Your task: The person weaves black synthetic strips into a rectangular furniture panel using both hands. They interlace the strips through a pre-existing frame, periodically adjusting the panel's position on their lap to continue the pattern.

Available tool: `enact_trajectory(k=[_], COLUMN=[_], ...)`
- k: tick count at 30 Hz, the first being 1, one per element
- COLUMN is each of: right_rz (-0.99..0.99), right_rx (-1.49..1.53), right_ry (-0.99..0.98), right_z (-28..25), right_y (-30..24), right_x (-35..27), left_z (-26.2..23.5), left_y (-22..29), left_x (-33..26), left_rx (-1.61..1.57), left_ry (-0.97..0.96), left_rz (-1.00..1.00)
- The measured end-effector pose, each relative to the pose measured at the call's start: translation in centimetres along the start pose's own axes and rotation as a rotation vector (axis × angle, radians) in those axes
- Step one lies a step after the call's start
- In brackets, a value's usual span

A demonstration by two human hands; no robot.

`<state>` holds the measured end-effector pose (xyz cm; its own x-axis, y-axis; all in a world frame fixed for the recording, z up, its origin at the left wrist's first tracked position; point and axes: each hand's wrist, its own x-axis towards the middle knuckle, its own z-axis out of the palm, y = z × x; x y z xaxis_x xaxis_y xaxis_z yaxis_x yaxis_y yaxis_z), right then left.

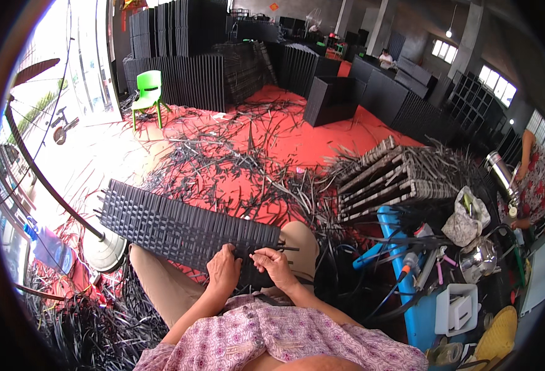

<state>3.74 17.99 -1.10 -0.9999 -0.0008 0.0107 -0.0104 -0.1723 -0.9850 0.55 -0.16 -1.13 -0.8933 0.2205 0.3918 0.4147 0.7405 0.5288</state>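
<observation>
The left hand (pixel 224 269) rests, fingers curled, on the near part of the panel (pixel 173 222), seemingly to steady it; the right hand (pixel 274 264), its fingers drawn narrow, is just beside it — whether either grips anything, I cannot tell. The panel lies over the lap (pixel 164 281), reaching from the hands toward 10 o'clock, probably so the legs bear its weight. At 2 o'clock, frames (pixel 408 182) stand stacked, perhaps to save room. The bench (pixel 420 321), at 3 o'clock, has a tub (pixel 457 309) alongside — likely for easy reach.
</observation>
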Motion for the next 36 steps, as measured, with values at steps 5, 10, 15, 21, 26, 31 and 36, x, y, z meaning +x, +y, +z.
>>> enact_trajectory(k=[5,10,15,21,26,31,36], right_rz=[-0.049,-0.013,-0.044,-0.006,-0.134,-0.195,-0.233], right_rx=[-0.092,-0.07,-0.035,-0.288,-0.829,-1.138,-1.187], right_ry=[-0.035,-0.057,-0.059,0.107,0.099,0.088,0.036], right_z=[0.1,-0.2,-0.1,1.6,3.2,3.5,3.7], right_y=[-0.1,0.2,0.1,-1.7,-0.9,-0.4,-0.2], right_x=[-0.4,-0.5,0.5,-0.5,0.0,1.4,1.6], left_z=[-0.3,0.1,2.8,1.3,2.1,2.2,1.2], left_y=[0.8,0.3,-2.6,-2.1,-2.4,-2.6,-1.6], left_x=[0.2,-0.2,0.4,-0.9,-1.0,-0.6,-1.0], left_rx=[-0.058,-0.107,-0.261,-0.322,-0.31,-0.287,-0.295], left_ry=[-0.083,-0.072,0.039,0.063,0.048,0.108,0.048], left_rz=[-0.198,-0.277,-0.092,-0.147,-0.173,-0.111,-0.179])
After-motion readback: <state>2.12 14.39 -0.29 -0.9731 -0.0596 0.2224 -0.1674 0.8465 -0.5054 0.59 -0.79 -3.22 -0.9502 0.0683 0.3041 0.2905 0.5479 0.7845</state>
